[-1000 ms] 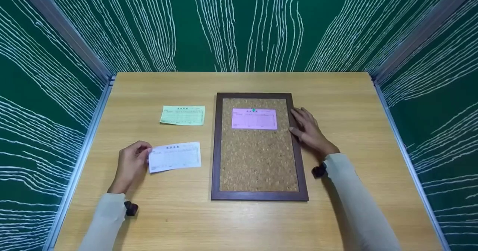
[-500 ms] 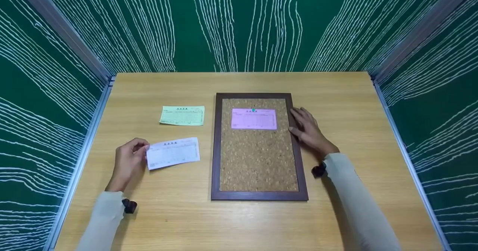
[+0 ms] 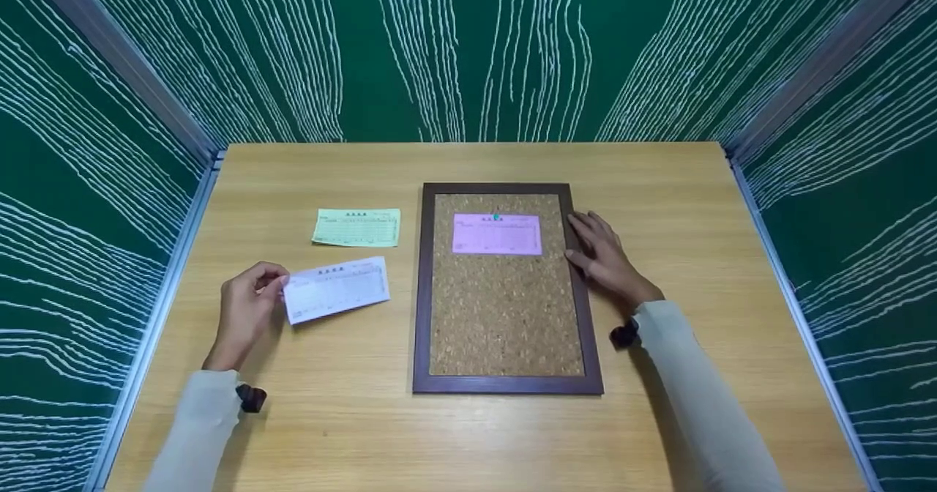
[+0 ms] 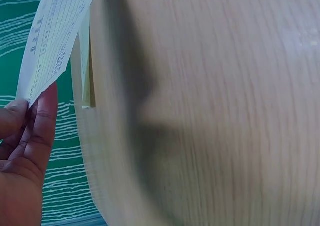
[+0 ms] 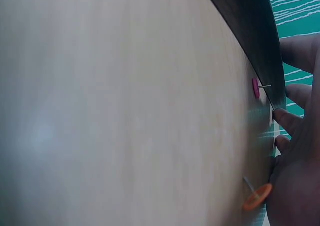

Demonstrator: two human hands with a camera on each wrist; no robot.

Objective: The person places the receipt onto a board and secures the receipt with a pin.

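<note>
It seems best to carry the white slip point(image 3: 337, 291) level, left fingers point(image 3: 263, 268) clamped on its edge, right fingers point(image 3: 599, 236) apart against the corkboard point(image 3: 505, 320)

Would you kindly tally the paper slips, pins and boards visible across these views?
Paper slips: 3 (white slip, green slip, pink slip)
Pins: 3 (green pin, pink pin, orange pin)
Corkboard: 1
Total: 7

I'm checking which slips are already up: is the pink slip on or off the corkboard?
On: in the head view, the pink slip lies on the corkboard, with a green pin at its top edge.
</note>
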